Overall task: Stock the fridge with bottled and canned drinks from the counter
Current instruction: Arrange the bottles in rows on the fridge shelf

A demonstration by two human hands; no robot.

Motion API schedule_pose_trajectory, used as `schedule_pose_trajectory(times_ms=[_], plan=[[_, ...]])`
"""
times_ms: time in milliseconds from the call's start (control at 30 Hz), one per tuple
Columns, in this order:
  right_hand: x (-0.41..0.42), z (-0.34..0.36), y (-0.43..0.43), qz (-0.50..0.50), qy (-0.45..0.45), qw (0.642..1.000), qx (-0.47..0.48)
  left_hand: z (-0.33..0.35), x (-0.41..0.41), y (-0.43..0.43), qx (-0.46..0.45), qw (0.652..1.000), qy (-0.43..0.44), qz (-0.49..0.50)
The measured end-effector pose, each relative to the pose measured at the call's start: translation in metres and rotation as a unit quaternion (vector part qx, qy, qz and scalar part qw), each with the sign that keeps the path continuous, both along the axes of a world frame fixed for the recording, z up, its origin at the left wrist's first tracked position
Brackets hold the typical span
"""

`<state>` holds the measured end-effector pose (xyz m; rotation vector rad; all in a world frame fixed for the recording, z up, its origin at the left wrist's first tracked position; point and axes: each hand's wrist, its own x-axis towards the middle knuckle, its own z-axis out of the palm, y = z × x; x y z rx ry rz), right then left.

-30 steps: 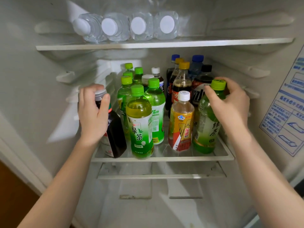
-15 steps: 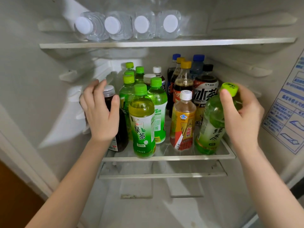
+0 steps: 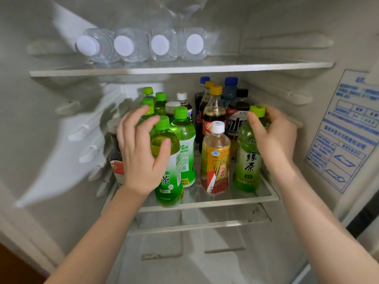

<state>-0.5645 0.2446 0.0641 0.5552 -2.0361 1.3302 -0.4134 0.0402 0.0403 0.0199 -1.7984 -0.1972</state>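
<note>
In the open fridge, the middle shelf [image 3: 207,203] holds several upright drinks. My right hand [image 3: 275,140] grips a green tea bottle [image 3: 247,158] with a lime cap at the shelf's front right; the bottle stands nearly upright on the shelf. My left hand [image 3: 139,158] is open with fingers spread, its thumb against the front green tea bottle [image 3: 171,183]. A dark bottle with a silver cap [image 3: 114,152] stands free at the shelf's left edge, partly hidden behind that hand. A yellow-labelled bottle [image 3: 215,160] stands between the two green ones.
Cola bottles [image 3: 214,113], blue-capped bottles and more green tea fill the back of the shelf. Water bottles [image 3: 141,46] lie on the upper shelf [image 3: 184,69]. A blue instruction sticker [image 3: 344,130] is on the right wall. A lower shelf rail sits beneath.
My left hand let go of the dark bottle at the shelf's left and moved right, opening over the front green tea. My right hand brought the tilted green tea bottle upright.
</note>
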Motion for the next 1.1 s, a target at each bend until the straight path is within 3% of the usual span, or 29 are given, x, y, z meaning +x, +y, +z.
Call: schedule_pose_trajectory(times_ms=[167, 300, 433, 533, 667, 733, 867, 1100], plan=[[-0.014, -0.001, -0.002, 0.011, 0.012, 0.999, 0.031, -0.007, -0.014, 0.005, 0.062, 0.992, -0.072, -0.081], [-0.002, -0.020, -0.004, -0.005, -0.056, 0.998, 0.015, -0.010, -0.021, 0.001, 0.070, 0.995, -0.046, -0.063], [0.007, -0.053, -0.002, -0.043, -0.053, 0.996, 0.060, -0.014, -0.023, -0.002, 0.062, 0.996, -0.032, -0.052], [0.000, -0.059, -0.005, -0.018, -0.082, 0.996, 0.002, -0.016, -0.022, -0.003, 0.061, 0.997, -0.020, -0.050], [-0.014, -0.055, -0.004, 0.035, -0.073, 0.997, -0.005, -0.017, -0.023, -0.003, 0.061, 0.997, -0.011, -0.052], [-0.017, -0.054, -0.006, 0.028, -0.057, 0.998, 0.024, -0.018, -0.024, -0.002, 0.061, 0.997, -0.011, -0.054], [-0.013, -0.058, -0.011, -0.105, -0.046, 0.982, 0.152, -0.020, -0.025, -0.003, 0.049, 0.997, 0.008, -0.063], [-0.018, -0.062, -0.009, -0.073, -0.052, 0.989, 0.117, -0.022, -0.026, -0.004, 0.048, 0.996, 0.022, -0.066]])
